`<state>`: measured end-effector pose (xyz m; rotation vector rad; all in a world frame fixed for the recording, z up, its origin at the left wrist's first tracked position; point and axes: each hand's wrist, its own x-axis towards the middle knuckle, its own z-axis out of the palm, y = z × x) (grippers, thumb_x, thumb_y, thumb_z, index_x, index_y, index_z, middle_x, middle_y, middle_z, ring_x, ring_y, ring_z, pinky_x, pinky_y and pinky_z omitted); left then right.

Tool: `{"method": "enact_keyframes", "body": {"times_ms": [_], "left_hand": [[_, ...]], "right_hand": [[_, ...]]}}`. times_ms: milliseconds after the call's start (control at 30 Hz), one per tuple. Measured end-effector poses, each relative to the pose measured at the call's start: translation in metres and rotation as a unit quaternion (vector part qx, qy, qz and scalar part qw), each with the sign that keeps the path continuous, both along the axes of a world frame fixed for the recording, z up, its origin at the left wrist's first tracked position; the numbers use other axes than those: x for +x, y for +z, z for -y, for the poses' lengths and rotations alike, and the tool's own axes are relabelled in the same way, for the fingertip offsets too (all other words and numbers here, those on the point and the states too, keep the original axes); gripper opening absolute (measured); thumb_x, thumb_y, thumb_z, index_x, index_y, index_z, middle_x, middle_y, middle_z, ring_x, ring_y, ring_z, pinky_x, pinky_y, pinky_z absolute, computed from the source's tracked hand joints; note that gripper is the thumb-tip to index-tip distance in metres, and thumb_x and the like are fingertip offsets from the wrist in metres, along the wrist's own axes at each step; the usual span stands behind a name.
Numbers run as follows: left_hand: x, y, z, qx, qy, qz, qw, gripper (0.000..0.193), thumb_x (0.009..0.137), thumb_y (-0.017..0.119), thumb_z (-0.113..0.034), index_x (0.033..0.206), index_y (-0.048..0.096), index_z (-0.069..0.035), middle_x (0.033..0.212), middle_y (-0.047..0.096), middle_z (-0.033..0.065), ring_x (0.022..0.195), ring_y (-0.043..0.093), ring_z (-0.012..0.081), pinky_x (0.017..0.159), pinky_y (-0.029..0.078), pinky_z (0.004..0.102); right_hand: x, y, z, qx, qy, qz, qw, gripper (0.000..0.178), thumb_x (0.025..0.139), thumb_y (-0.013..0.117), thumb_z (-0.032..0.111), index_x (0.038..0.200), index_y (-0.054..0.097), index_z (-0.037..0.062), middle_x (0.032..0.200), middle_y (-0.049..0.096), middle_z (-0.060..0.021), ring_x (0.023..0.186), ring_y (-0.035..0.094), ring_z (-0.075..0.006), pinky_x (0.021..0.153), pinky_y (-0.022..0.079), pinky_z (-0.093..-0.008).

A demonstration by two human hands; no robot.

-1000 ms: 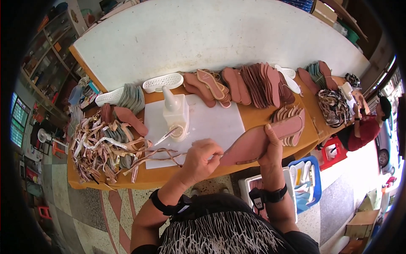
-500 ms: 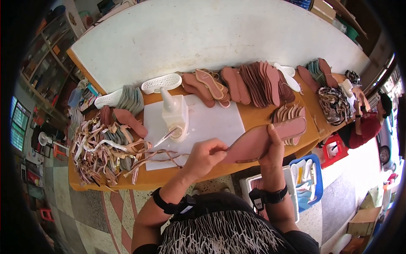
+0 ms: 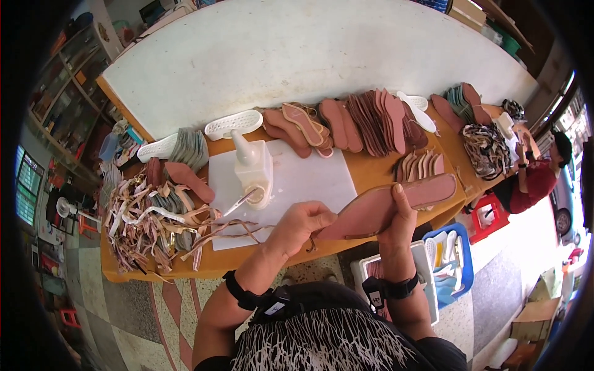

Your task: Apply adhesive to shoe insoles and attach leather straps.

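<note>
A reddish-brown sandal insole (image 3: 365,213) is held over the front edge of the table. Its narrow end points right and slightly up. My right hand (image 3: 399,226) grips it near the middle, thumb on top and fingers underneath. At its broad left end my left hand (image 3: 300,226) is closed, with thumb and finger pinching at the edge. A thin brown strip (image 3: 312,244) dangles just below those fingers; its upper part is hidden. Left of the insole, a white glue bottle (image 3: 250,157) stands on a white sheet (image 3: 309,176), with a brush (image 3: 238,204) at its opening.
A heap of straps (image 3: 148,222) covers the left of the orange-topped table (image 3: 365,164). Stacked insoles (image 3: 377,120) and white soles (image 3: 234,125) line the back. A blue crate (image 3: 464,266) stands below on the right. Further right, a person in red (image 3: 532,185) works.
The insole has turned slightly, its narrow end moving right. My left thumb now lies along the broad end's edge, and a thin strip shows beneath my left hand.
</note>
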<state>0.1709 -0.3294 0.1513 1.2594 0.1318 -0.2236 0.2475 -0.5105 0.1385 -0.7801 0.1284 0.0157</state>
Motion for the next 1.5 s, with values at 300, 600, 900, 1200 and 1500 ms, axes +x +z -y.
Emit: {"method": "enact_keyframes", "body": {"times_ms": [300,600,900,1200,1500], "left_hand": [[-0.006,-0.008,0.020,0.348,0.071,0.174,0.918,0.021,0.080,0.060,-0.019,0.075,0.056,0.001,0.058,0.046,-0.0043,0.052,0.039,0.0047,0.045,0.033,0.0203],[0.001,-0.013,0.009,0.292,0.053,0.120,0.947,0.024,0.082,0.057,-0.020,0.074,0.057,0.002,0.058,0.048,-0.0020,0.054,0.042,0.0064,0.050,0.037,0.0219],[-0.031,-0.023,-0.049,0.302,0.115,0.035,0.946,0.023,0.080,0.058,-0.019,0.073,0.054,0.002,0.055,0.047,0.0102,0.052,0.042,0.0135,0.052,0.040,0.0285],[-0.038,-0.058,-0.080,0.348,0.031,0.143,0.926,0.016,0.077,0.061,-0.013,0.073,0.059,0.002,0.060,0.057,0.0109,0.054,0.052,0.0156,0.052,0.041,0.0282],[-0.003,-0.091,-0.085,0.520,0.139,0.311,0.783,0.037,0.071,0.063,-0.010,0.102,0.049,0.002,0.099,0.052,0.0193,0.093,0.050,0.0361,0.080,0.042,0.0394]], "right_hand": [[-0.004,-0.015,0.001,-0.038,-0.019,-0.051,0.998,0.027,0.076,0.064,0.016,0.097,0.055,0.0015,0.087,0.059,-0.0071,0.078,0.058,-0.0194,0.073,0.048,-0.0325],[-0.002,-0.016,-0.011,-0.008,0.001,-0.046,0.999,0.024,0.077,0.063,0.011,0.096,0.054,0.0002,0.088,0.056,-0.0046,0.077,0.054,-0.0153,0.073,0.045,-0.0299],[0.006,-0.013,0.010,0.089,0.146,0.047,0.984,0.035,0.086,0.049,0.030,0.108,0.049,0.0033,0.101,0.055,-0.0102,0.093,0.053,-0.0215,0.080,0.042,-0.0346],[-0.036,-0.015,0.071,-0.451,0.361,0.034,0.816,0.022,0.075,0.059,0.007,0.095,0.060,-0.0016,0.084,0.061,-0.0039,0.075,0.055,-0.0106,0.068,0.043,-0.0234],[-0.066,-0.048,0.090,-0.300,0.126,-0.136,0.936,0.024,0.076,0.054,0.000,0.099,0.056,-0.0043,0.087,0.060,-0.0073,0.077,0.059,-0.0155,0.071,0.047,-0.0265]]}}
